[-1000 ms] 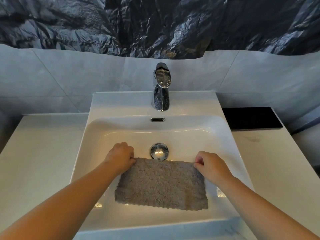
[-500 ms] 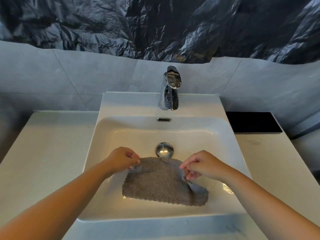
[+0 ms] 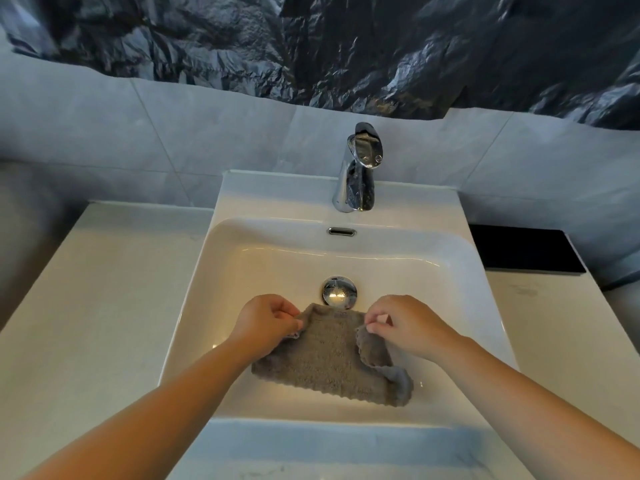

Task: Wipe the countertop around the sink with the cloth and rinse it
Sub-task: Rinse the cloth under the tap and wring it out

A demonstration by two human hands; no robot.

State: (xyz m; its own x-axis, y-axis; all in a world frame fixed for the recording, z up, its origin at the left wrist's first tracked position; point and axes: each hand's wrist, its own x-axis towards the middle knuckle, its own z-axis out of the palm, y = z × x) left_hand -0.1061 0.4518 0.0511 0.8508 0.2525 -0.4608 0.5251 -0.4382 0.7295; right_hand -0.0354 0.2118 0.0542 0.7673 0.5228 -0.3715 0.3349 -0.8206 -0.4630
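A grey cloth [image 3: 329,358] lies in the white sink [image 3: 450,271], just in front of the chrome drain plug [image 3: 338,292]. My left hand [image 3: 265,323] pinches the cloth's far left corner. My right hand [image 3: 403,323] pinches the far right corner and has folded it in over the cloth. The cloth's near edge rests on the basin floor. The chrome tap [image 3: 358,171] stands behind the basin, and no water runs from it. White countertop [image 3: 104,306] lies on both sides of the sink.
A black flat slab [image 3: 523,251] sits on the counter at the back right. Grey tiles and a crumpled dark plastic sheet [image 3: 311,46] cover the wall behind. The overflow slot [image 3: 341,231] is in the basin's back wall.
Both hands have drawn the cloth's far corners inward and up; the cloth went from flat to bunched, with the right corner folded over. The view shifted left.
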